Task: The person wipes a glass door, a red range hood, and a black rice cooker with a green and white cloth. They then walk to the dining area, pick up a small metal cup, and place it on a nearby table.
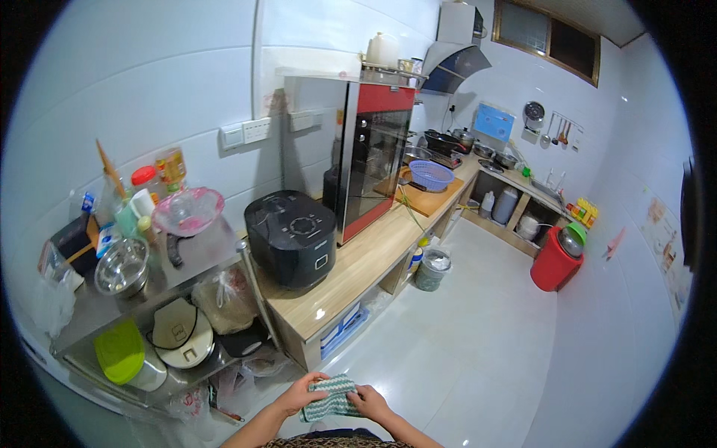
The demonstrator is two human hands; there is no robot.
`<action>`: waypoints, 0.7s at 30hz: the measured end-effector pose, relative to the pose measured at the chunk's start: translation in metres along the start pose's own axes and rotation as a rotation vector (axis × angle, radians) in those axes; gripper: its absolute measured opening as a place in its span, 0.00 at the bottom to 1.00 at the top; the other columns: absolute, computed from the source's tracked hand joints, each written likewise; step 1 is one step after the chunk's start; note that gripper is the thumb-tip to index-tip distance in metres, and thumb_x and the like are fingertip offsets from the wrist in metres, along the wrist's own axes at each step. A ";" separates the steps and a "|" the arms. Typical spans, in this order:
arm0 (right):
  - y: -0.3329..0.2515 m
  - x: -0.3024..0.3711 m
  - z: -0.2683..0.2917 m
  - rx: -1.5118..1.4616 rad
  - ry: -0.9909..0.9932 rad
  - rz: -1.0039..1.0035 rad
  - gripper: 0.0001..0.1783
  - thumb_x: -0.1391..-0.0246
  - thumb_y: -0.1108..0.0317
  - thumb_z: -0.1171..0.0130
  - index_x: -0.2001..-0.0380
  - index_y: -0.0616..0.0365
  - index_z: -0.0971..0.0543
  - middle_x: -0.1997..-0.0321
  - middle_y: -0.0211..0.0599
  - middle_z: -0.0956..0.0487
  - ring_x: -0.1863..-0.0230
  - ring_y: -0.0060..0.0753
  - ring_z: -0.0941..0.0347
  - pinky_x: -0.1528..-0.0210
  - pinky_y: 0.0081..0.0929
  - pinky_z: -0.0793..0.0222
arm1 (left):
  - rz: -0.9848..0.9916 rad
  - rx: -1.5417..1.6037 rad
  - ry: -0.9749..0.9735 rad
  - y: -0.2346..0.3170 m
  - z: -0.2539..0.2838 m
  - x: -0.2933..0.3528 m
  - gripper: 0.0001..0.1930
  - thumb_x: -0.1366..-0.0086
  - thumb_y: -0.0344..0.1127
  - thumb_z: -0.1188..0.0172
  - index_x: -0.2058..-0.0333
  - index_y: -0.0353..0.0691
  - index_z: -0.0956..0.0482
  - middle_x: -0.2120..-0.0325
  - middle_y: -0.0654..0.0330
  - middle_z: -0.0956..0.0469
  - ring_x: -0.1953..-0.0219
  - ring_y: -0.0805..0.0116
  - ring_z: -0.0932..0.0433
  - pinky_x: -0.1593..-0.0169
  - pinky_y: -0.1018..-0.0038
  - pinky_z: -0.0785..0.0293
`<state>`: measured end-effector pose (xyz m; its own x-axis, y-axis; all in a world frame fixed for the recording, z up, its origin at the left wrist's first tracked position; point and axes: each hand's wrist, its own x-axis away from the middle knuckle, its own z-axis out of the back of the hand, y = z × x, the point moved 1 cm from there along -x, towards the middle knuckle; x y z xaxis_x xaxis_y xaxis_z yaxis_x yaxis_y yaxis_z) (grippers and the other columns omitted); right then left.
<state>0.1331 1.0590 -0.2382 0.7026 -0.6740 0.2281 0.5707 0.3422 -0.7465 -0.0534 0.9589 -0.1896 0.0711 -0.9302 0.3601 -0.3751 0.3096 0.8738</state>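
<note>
Low in the head view, close to my body, I hold a green and white zigzag-striped cloth [331, 398] between both hands. My left hand [299, 393] grips its left side, with the thumb lying over the cloth. On the other side my right hand [370, 403] pinches the right edge. The cloth looks folded and hangs above the floor, off any surface. Nearest to my hands is the front end of the wooden counter [302, 322], which carries a black rice cooker [290, 239].
Left stands a steel shelf [190, 272] with a metal bowl [122, 266], a pink-rimmed bowl [188, 211] and bottles. Beyond the cooker is a red-framed glass cabinet [377, 149]. A bucket [433, 270] stands by the counter; a red bin [556, 260] is at the right wall.
</note>
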 end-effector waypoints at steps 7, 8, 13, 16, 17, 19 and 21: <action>0.056 -0.031 0.059 -0.042 0.115 -0.052 0.19 0.46 0.52 0.52 0.65 0.58 0.25 0.69 0.51 0.25 0.62 0.51 0.30 0.59 0.40 0.35 | -0.101 -0.204 -0.187 0.032 -0.015 -0.096 0.15 0.46 0.23 0.42 0.58 0.37 0.26 0.62 0.63 0.29 0.56 0.73 0.32 0.49 0.77 0.38; 0.063 -0.040 0.069 -0.038 0.115 -0.063 0.19 0.45 0.52 0.52 0.65 0.58 0.25 0.69 0.51 0.25 0.62 0.51 0.30 0.59 0.39 0.35 | -0.143 -0.264 -0.190 0.037 -0.020 -0.112 0.14 0.47 0.23 0.42 0.59 0.37 0.25 0.63 0.64 0.28 0.57 0.73 0.32 0.49 0.77 0.38; 0.057 -0.091 0.152 -0.066 0.171 0.030 0.18 0.45 0.53 0.51 0.62 0.56 0.24 0.67 0.50 0.25 0.61 0.48 0.29 0.59 0.37 0.34 | -0.423 -0.478 -0.051 0.079 -0.052 -0.187 0.09 0.49 0.21 0.46 0.69 0.37 0.21 0.64 0.58 0.26 0.56 0.68 0.30 0.51 0.74 0.35; 0.069 -0.132 0.196 -0.089 0.110 0.061 0.19 0.45 0.53 0.51 0.62 0.57 0.23 0.67 0.49 0.23 0.62 0.46 0.28 0.60 0.36 0.33 | -0.582 -0.593 0.058 0.104 -0.067 -0.227 0.09 0.49 0.22 0.47 0.71 0.39 0.20 0.64 0.55 0.27 0.55 0.65 0.29 0.51 0.73 0.35; 0.076 -0.146 0.206 -0.136 0.085 0.056 0.19 0.45 0.53 0.51 0.63 0.57 0.23 0.67 0.49 0.23 0.63 0.46 0.27 0.61 0.35 0.33 | -0.579 -0.624 0.108 0.113 -0.072 -0.236 0.10 0.49 0.22 0.48 0.71 0.41 0.19 0.62 0.53 0.28 0.55 0.62 0.29 0.52 0.72 0.34; 0.086 -0.174 0.230 -0.166 0.043 0.061 0.19 0.44 0.53 0.51 0.63 0.57 0.23 0.69 0.48 0.23 0.66 0.42 0.26 0.63 0.32 0.33 | -0.540 -0.673 0.153 0.133 -0.082 -0.253 0.11 0.50 0.22 0.48 0.70 0.42 0.19 0.61 0.53 0.28 0.55 0.61 0.29 0.52 0.72 0.33; 0.086 -0.204 0.246 -0.191 -0.006 0.063 0.18 0.45 0.53 0.50 0.63 0.57 0.23 0.71 0.46 0.23 0.69 0.40 0.26 0.64 0.31 0.33 | -0.535 -0.722 0.197 0.149 -0.083 -0.269 0.12 0.50 0.22 0.48 0.68 0.41 0.19 0.61 0.53 0.28 0.55 0.60 0.29 0.53 0.72 0.33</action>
<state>0.1439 1.3872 -0.1950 0.7371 -0.6511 0.1810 0.4353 0.2526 -0.8641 -0.0521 1.2716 -0.1292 0.2495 -0.9551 -0.1600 0.4165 -0.0433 0.9081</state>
